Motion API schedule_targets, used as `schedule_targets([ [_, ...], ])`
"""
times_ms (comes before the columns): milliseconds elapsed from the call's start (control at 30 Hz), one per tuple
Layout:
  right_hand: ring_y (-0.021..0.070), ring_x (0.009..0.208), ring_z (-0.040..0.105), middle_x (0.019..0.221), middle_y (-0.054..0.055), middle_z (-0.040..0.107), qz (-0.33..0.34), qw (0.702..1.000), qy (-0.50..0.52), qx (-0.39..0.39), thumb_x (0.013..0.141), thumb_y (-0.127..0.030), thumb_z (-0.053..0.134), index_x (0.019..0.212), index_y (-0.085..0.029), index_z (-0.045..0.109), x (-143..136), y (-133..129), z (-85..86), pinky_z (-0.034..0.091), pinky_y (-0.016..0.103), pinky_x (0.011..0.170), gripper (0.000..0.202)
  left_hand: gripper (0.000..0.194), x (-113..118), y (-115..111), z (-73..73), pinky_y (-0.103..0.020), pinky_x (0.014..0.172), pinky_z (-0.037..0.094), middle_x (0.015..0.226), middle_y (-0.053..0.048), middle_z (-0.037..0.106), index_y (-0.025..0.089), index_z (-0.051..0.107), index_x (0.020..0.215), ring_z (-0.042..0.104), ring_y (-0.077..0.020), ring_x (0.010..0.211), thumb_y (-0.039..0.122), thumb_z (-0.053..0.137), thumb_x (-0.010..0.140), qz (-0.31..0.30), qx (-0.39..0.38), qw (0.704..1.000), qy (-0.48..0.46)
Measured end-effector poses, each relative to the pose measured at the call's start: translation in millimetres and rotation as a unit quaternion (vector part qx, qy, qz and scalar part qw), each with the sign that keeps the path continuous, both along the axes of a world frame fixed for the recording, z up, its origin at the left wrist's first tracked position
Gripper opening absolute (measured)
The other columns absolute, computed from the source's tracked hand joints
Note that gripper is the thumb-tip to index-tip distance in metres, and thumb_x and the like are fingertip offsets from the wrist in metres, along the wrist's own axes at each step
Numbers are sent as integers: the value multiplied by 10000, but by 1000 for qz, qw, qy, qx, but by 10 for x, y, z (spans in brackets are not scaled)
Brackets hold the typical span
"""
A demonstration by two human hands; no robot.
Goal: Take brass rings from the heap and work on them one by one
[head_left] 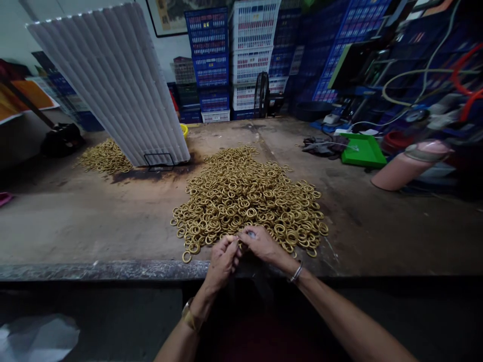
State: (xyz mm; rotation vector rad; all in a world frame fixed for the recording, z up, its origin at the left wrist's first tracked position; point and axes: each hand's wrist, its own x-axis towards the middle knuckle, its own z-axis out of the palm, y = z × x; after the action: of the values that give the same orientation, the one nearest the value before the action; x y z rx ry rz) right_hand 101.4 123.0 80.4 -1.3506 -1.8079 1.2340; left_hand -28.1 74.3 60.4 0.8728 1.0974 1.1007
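A large heap of brass-coloured rings (245, 193) lies on the worktable, spreading to the near edge. Just in front of it my two hands meet, fingertips almost touching. My left hand (225, 259) is closed in a pinch, with what looks like a brass-coloured ring partly showing between the hands. Fingers bent, my right hand (261, 245) is closed against the same spot. A small pale grey-blue spot shows at its fingers, too small to name. The fingers cover most of what is held.
A tall ridged white panel (113, 80) stands tilted on the worktable (94, 216), a smaller ring pile (103, 157) beside it. To the right are a green tray (363, 150), a pink bottle (409, 165) and dark gloves (324, 146). Stacked crates (209, 60) and a fan (262, 93) stand behind.
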Motion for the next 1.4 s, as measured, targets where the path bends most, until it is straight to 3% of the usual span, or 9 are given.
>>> schedule_targets([
  [233, 59, 401, 345, 507, -45, 484, -19, 990, 104, -97, 753, -360, 445, 614, -169, 483, -2, -1, -87, 283, 190, 407, 239, 277, -13, -22, 60, -133, 343, 210, 592, 51, 477, 175, 461, 733, 369, -25, 393, 425, 582, 725, -10, -29, 989, -141],
  [367, 76, 472, 403, 521, -31, 491, -42, 999, 27, -8, 739, -262, 454, 597, -167, 510, 17, -11, -104, 318, 188, 469, 180, 282, -13, -13, 73, -131, 344, 212, 592, 53, 486, 182, 449, 740, 370, -26, 392, 427, 589, 720, 13, -31, 988, -151],
  [500, 87, 524, 420, 568, -20, 516, 36, 987, -91, 130, 765, -222, 433, 643, -175, 533, 28, -72, -77, 301, 196, 516, 165, 308, -7, -6, 47, -133, 349, 218, 561, 60, 481, 182, 443, 718, 355, -22, 376, 443, 604, 701, 29, -24, 990, -133],
  [600, 94, 525, 423, 591, -12, 538, 78, 965, -169, 182, 759, -187, 429, 668, -177, 538, 26, -111, -86, 270, 207, 518, 142, 313, -5, -9, 21, -133, 352, 220, 563, 58, 485, 180, 452, 722, 352, -21, 376, 455, 601, 699, 29, -9, 993, -114],
  [733, 99, 524, 423, 593, -5, 546, 88, 950, -229, 191, 717, -143, 432, 681, -173, 544, 14, -127, -83, 237, 215, 510, 122, 287, -20, -5, -17, -139, 352, 230, 579, 50, 497, 177, 476, 735, 351, -22, 378, 445, 577, 724, 15, 19, 997, -70],
  [933, 97, 517, 429, 582, -6, 554, 131, 954, -226, 145, 738, -153, 432, 651, -174, 550, 29, -96, -16, 236, 211, 499, 148, 290, -52, -42, -3, -143, 367, 237, 552, 49, 482, 170, 479, 702, 350, -24, 386, 434, 597, 712, 7, 17, 998, -68],
  [1167, 111, 584, 509, 661, 13, 605, 58, 938, -290, 183, 787, -161, 413, 768, -188, 561, -12, 82, -77, 262, 215, 543, 152, 277, -87, -127, 190, -142, 350, 240, 627, 31, 525, 174, 455, 707, 350, -27, 392, 403, 612, 709, -5, -10, 980, -200],
  [1300, 141, 694, 566, 790, 33, 641, 11, 919, -315, 235, 805, -210, 422, 927, -194, 529, -168, 249, -48, 285, 223, 586, 163, 280, -119, -84, 138, -138, 337, 229, 759, -20, 568, 148, 460, 682, 363, -23, 423, 391, 591, 725, 29, -21, 974, -226],
  [1400, 162, 739, 581, 860, 44, 645, 12, 906, -347, 244, 814, -268, 435, 979, -207, 502, -296, 347, -24, 285, 236, 587, 187, 221, -154, -69, 60, -139, 339, 231, 760, -28, 579, 151, 473, 727, 369, -27, 419, 350, 566, 750, 38, -20, 970, -241],
])
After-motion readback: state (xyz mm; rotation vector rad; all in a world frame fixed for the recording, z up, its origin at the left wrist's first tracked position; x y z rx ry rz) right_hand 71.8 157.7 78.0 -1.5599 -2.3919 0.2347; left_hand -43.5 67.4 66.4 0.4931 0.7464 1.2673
